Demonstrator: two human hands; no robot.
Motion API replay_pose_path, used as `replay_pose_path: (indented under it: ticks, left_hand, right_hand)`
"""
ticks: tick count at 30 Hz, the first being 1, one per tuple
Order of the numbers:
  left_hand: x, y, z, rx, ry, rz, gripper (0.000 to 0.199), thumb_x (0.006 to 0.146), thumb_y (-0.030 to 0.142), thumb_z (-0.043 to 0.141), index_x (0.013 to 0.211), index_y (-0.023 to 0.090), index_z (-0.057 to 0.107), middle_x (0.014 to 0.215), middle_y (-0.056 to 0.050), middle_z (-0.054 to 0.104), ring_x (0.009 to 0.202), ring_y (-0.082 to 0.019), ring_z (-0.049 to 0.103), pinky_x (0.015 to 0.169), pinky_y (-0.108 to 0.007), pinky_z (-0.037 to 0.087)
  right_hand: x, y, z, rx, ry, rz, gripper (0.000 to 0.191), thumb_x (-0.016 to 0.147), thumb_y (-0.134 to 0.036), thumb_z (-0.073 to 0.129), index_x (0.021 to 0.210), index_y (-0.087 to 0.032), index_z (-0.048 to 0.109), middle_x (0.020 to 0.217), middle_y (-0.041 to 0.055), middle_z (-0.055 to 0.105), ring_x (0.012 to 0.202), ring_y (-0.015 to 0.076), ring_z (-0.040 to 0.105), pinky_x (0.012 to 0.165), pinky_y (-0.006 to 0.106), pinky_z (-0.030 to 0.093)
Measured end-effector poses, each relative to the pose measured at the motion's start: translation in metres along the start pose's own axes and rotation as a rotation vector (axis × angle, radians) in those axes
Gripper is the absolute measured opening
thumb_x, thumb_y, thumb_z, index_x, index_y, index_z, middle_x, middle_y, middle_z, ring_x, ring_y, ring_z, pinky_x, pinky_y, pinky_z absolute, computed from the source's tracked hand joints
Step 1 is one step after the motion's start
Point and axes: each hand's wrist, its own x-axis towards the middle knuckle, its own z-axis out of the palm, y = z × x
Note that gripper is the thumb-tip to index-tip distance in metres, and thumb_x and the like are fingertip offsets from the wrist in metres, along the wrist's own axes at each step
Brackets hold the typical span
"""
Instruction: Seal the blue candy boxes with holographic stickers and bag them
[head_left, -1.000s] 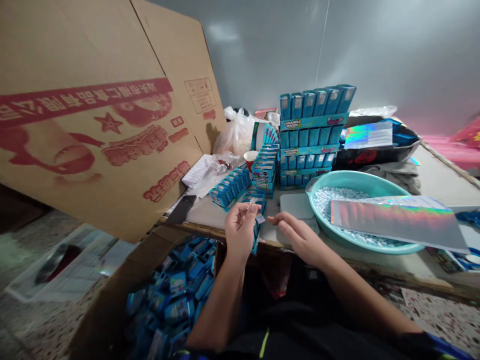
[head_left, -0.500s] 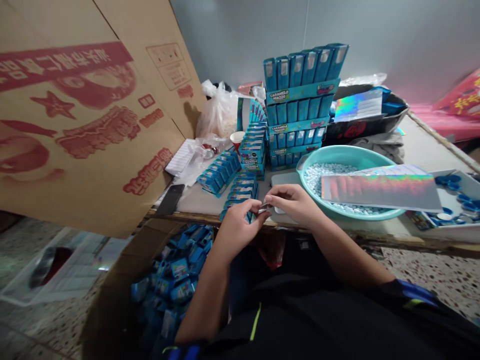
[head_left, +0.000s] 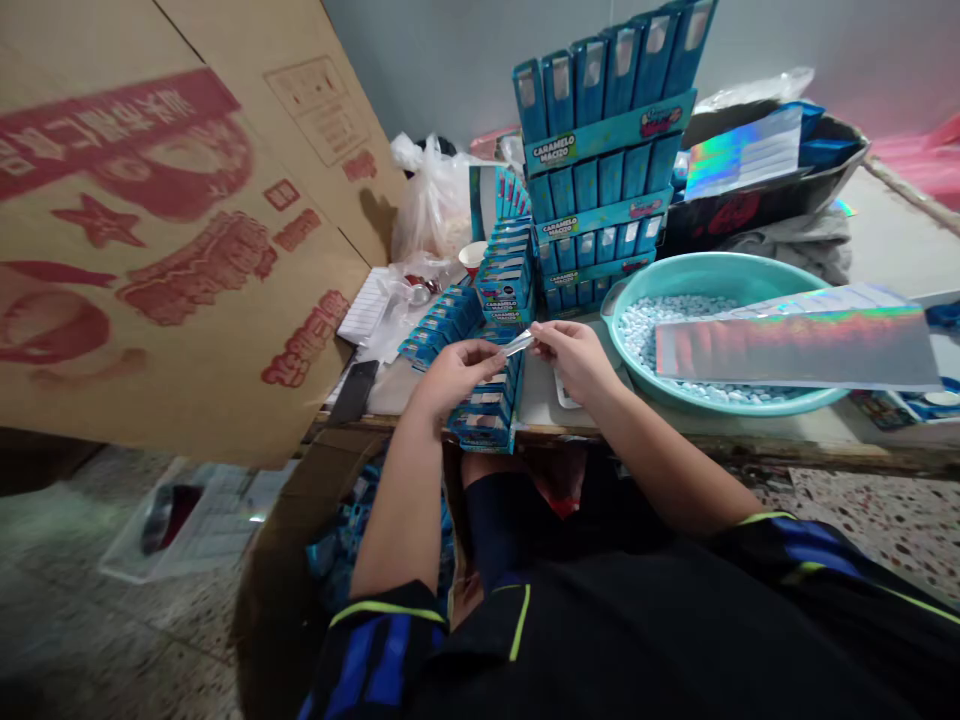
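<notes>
My left hand [head_left: 459, 376] and my right hand [head_left: 576, 358] meet above the table's front edge. Between them is a small silvery strip [head_left: 517, 343], pinched at its two ends by thumb and fingers. Just below the strip lies a display box of blue packs [head_left: 484, 425], partly covered by my left hand. Right of my right hand stands a turquoise basin [head_left: 750, 268] with many small pale pieces in it. A shiny holographic sheet [head_left: 795, 348] rests across the basin.
Behind my hands rises a tall stack of blue display boxes [head_left: 600, 140]. A large cardboard carton [head_left: 187, 300] stands at the left, above a floor carton holding blue packs [head_left: 360, 530]. A dark phone [head_left: 354, 392] lies at the table's left edge. A white-and-red cup [head_left: 472, 256] stands farther back.
My hands have moved up and slightly apart, with the silvery strip now showing stretched between them. The view has shifted, bringing the stack and basin closer.
</notes>
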Motion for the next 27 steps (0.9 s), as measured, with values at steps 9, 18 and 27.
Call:
replay_pose_path:
  ticks: [9,18,27]
  left_hand:
    - [0.098,0.000,-0.050,0.323,-0.086,-0.209,0.042,0.060,0.050,0.087,0.086,0.018,0.077,0.078,-0.003,0.072,0.073,-0.017,0.062,0.064,-0.025,0.046]
    - [0.128,-0.025,-0.044,0.404,0.032,-0.202,0.035,0.067,0.033,0.085,0.097,0.017,0.073,0.072,0.000,0.069,0.067,-0.016,0.064,0.064,-0.025,0.047]
    - [0.141,-0.042,-0.056,0.443,0.268,-0.174,0.024,0.062,0.034,0.083,0.069,0.018,0.067,0.063,-0.001,0.065,0.068,-0.020,0.061,0.064,-0.028,0.041]
  right_hand:
    - [0.064,0.047,0.020,0.149,0.312,0.175,0.042,0.055,-0.051,0.088,0.065,-0.017,0.066,0.065,0.0009,0.064,0.062,0.0132,0.055,0.057,0.024,0.040]
    - [0.082,0.081,0.021,0.171,0.524,0.175,0.024,0.060,-0.035,0.084,0.066,-0.016,0.071,0.060,-0.0002,0.063,0.062,0.0154,0.056,0.059,0.026,0.041]
    - [0.091,0.083,0.004,0.240,0.598,0.139,0.022,0.063,-0.032,0.082,0.070,-0.016,0.069,0.063,-0.0010,0.065,0.058,0.0122,0.055,0.055,0.024,0.041]
